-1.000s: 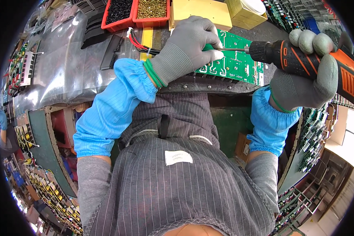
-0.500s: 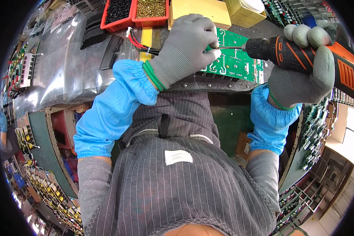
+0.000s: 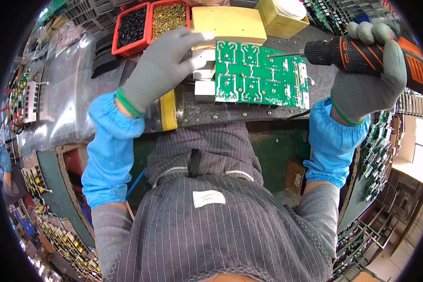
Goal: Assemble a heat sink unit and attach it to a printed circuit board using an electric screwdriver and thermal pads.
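My right hand [image 3: 369, 89] is wrapped round the handle of an orange and black electric screwdriver [image 3: 357, 54]. Its long thin bit points left, and the tip meets a brass-coloured screw [image 3: 269, 57] in the upper middle of a green circuit board [image 3: 263, 77]. The board lies on the bench with its soldered face up and white blocks [image 3: 205, 89] along its left edge. Beside those blocks is my left hand [image 3: 167, 63], open, thumb and forefinger apart, with nothing visible between them. Both hands wear grey gloves with pale fingertips.
Beyond the board stand red bins of black screws [image 3: 130, 28] and brass-coloured screws [image 3: 168, 19], a yellow stack [image 3: 228, 23] and a yellow box [image 3: 284, 19]. Clear plastic sheeting [image 3: 70, 89] covers the bench at left. Yellow tape [image 3: 168, 113] runs to the front edge.
My left hand has drawn back left from the bit tip, and its fingers have parted, uncovering the board's left part. The screwdriver has shifted slightly right, its bit still at the board.
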### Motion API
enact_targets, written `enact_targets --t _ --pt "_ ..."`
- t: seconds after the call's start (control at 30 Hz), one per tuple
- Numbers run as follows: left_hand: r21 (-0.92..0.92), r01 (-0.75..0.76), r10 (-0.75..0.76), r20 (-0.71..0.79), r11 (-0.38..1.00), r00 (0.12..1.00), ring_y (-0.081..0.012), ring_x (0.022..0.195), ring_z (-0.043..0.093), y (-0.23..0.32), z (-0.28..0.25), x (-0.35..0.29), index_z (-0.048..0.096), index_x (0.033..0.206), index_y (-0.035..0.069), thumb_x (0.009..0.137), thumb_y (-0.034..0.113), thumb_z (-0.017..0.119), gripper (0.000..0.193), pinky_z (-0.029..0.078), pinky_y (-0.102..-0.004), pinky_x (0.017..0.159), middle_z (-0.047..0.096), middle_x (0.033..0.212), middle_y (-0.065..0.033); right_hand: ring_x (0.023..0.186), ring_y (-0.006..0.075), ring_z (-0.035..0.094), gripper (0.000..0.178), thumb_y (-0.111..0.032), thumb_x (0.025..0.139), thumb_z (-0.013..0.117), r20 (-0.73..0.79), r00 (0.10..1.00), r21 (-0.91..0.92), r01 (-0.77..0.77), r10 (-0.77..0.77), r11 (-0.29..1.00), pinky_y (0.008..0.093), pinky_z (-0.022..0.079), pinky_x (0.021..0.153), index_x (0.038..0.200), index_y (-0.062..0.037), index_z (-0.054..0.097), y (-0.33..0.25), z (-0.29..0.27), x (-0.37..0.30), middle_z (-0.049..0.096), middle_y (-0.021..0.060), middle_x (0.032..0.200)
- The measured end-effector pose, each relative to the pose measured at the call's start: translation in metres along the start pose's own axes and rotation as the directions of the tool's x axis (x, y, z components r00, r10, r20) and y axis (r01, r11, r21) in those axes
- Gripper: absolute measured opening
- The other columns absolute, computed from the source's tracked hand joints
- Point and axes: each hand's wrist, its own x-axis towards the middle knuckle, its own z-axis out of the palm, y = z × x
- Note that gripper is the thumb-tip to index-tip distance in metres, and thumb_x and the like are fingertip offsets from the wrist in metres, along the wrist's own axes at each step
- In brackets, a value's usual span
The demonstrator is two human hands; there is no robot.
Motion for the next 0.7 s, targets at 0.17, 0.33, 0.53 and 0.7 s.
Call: enact_targets --t 0.17,0.33,0.53,0.7 --pt "-0.176 0.222 -0.186 0.199 0.959 0.962 -0.025 0.097 0.066 -0.003 0.013 -0.006 0.05 0.144 0.011 0.083 0.004 0.068 0.063 0.053 -0.0326 0.085 0.067 0.113 -0.0147 0.094 0.0243 0.059 0.032 -0.014 0.092 0.059 0.025 0.999 0.117 -0.037 0.034 0.992 0.0465 0.05 0.09 0.122 -0.0024 0.054 0.012 -0.001 0.006 0.061 0.0118 0.104" --pt "-0.189 0.214 -0.177 0.193 0.958 0.965 -0.0274 0.098 0.067 -0.003 0.02 0.002 0.052 0.143 0.013 0.083 0.002 0.069 0.063 0.053 -0.0332 0.088 0.067 0.112 -0.0147 0.094 0.0242 0.06 0.033 -0.014 0.095 0.059 0.101 0.994 0.098 0.026 -0.036 0.995 0.0447 0.052 0.089 0.123 0.0033 0.058 0.03 -0.006 0.006 0.062 0.014 0.11" --pt "-0.114 0.24 -0.216 0.19 0.964 0.958 -0.0275 0.098 0.068 -0.007 0.021 0.005 0.055 0.139 0.014 0.081 -0.001 0.071 0.062 0.054 -0.033 0.084 0.068 0.109 -0.0149 0.076 0.0131 0.058 0.028 -0.021 0.091 0.059 -0.106 0.989 -0.184 -0.12 0.101 0.976 0.0296 0.051 0.073 0.11 -0.0004 0.057 0.023 0.078 0.009 0.057 0.0047 0.09" --pt "-0.129 0.138 -0.126 0.103 0.982 0.987 -0.0279 0.101 0.069 -0.014 0.03 0.008 0.058 0.134 0.011 0.08 0.001 0.074 0.057 0.055 -0.0336 0.084 0.069 0.11 -0.0152 0.077 0.0122 0.057 0.054 -0.02 0.092 0.058 -0.132 0.972 -0.131 -0.21 0.193 0.969 0.0291 0.051 0.074 0.138 0.0018 0.041 0.028 0.073 0.009 0.057 0.004 0.09"
